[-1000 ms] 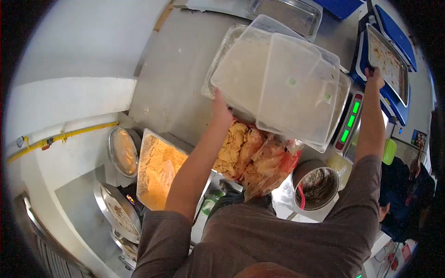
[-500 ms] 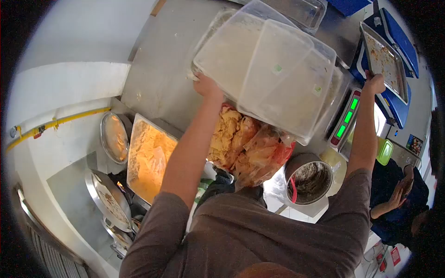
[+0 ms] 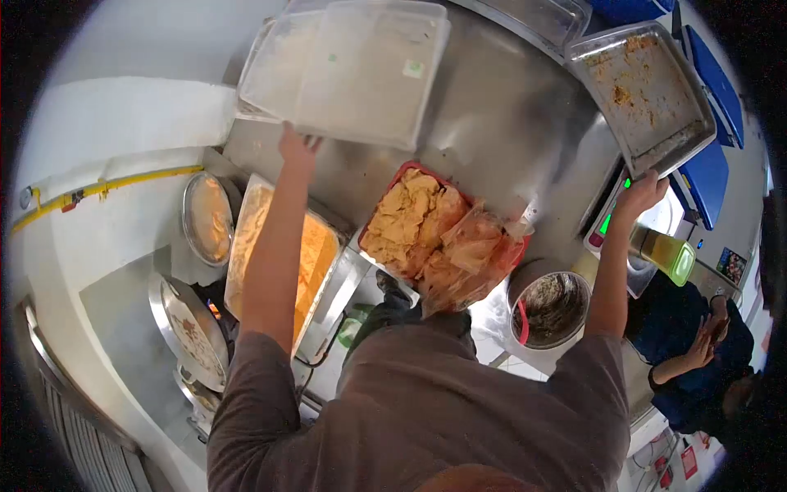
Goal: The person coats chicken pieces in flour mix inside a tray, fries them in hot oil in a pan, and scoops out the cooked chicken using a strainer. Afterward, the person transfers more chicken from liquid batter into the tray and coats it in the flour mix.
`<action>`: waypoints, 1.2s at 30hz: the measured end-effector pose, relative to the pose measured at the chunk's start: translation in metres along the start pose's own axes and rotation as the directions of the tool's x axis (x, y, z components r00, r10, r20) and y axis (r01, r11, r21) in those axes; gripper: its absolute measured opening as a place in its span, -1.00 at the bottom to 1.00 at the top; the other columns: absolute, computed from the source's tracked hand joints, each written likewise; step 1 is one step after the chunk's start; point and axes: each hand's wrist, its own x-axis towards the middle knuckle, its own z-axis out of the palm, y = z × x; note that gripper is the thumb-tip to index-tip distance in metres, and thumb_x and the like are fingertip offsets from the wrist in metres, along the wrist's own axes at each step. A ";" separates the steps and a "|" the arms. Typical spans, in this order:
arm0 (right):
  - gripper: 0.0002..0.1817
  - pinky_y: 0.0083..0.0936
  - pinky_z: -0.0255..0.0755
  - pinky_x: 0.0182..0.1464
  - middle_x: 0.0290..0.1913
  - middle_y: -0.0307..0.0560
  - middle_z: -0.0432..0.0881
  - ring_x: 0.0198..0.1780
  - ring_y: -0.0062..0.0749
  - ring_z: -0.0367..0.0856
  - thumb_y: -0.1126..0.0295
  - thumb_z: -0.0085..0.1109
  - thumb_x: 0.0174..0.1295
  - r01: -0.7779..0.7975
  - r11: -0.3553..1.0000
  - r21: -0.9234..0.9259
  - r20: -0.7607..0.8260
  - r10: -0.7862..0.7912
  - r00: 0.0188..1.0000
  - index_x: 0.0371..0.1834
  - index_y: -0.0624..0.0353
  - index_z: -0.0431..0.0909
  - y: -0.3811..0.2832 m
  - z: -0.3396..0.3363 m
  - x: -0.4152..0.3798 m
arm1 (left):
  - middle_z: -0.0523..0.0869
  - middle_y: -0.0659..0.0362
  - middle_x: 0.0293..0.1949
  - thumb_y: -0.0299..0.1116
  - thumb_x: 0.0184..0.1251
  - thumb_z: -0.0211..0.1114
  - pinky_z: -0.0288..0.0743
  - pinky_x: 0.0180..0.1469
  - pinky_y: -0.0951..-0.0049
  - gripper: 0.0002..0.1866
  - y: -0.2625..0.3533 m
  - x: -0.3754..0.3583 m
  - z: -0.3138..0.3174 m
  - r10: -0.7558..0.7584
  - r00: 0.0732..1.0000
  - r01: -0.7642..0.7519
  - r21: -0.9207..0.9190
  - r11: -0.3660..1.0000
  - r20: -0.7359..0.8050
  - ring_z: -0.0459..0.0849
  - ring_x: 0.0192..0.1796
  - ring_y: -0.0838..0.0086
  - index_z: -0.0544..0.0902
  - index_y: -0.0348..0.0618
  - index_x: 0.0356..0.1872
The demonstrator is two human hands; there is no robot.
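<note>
At the upper left, a stack of translucent plastic lids (image 3: pixel 369 74) lies over a container at the steel table's far left end. My left hand (image 3: pixel 300 148) is at the stack's near edge, fingers curled against it; the exact grip is partly blurred. My right hand (image 3: pixel 643 197) grips the near corner of a shallow metal tray (image 3: pixel 648 94), which is tilted and has brown residue on its base. Nearer to me, a red tub (image 3: pixel 410 170) holds yellowish dough (image 3: pixel 407 215) and a clear plastic bag (image 3: pixel 475 246).
A steel pot (image 3: pixel 553 305) with a red-handled utensil stands right of the tub. Beyond my right arm are a digital scale (image 3: pixel 605 223) and a green-lidded container (image 3: pixel 681 262). A tray of orange crumbs (image 3: pixel 321 254) and pans (image 3: pixel 193 332) are at left. A person (image 3: pixel 689 353) stands at right.
The stack of lids has shifted left and away with my left hand, uncovering the red tub and steel tabletop. My right hand has brought the metal tray left, over the table's right end.
</note>
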 end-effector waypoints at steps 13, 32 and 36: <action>-0.35 -0.43 0.51 -0.08 0.04 0.06 0.54 -0.18 -0.30 0.53 0.38 0.05 0.21 -0.009 0.945 -0.326 0.365 0.135 0.921 0.42 0.35 0.35 -0.012 -0.054 -0.108 | 0.47 -0.04 0.28 -0.08 0.55 0.12 0.49 0.23 -0.03 -0.46 0.001 0.084 0.019 -0.041 0.997 0.043 -0.030 0.999 0.060 0.46 0.33 0.08 0.32 -0.21 0.36; -0.74 -0.33 0.51 0.21 -0.05 -0.04 0.56 0.01 -0.29 0.58 0.24 0.03 0.48 -0.140 0.830 -0.539 0.667 0.523 0.531 -0.07 0.25 0.45 0.127 0.108 -0.149 | 0.50 -0.05 0.29 -0.09 0.70 -0.19 0.46 0.30 0.17 -0.48 -0.055 -0.330 -0.224 0.255 0.939 -0.293 0.151 0.944 0.233 0.58 0.28 0.18 0.23 -0.19 0.46; -0.74 -0.23 0.47 0.24 0.01 0.02 0.61 0.07 -0.21 0.59 0.29 0.08 0.40 0.699 0.461 -0.546 0.825 0.154 0.543 0.01 0.23 0.54 0.137 0.097 -0.121 | 0.57 -0.02 0.22 -0.10 0.69 -0.13 0.47 0.25 0.24 -0.51 -0.089 -0.393 -0.317 0.286 0.958 -0.287 0.104 0.952 0.018 0.61 0.22 0.25 0.29 -0.16 0.44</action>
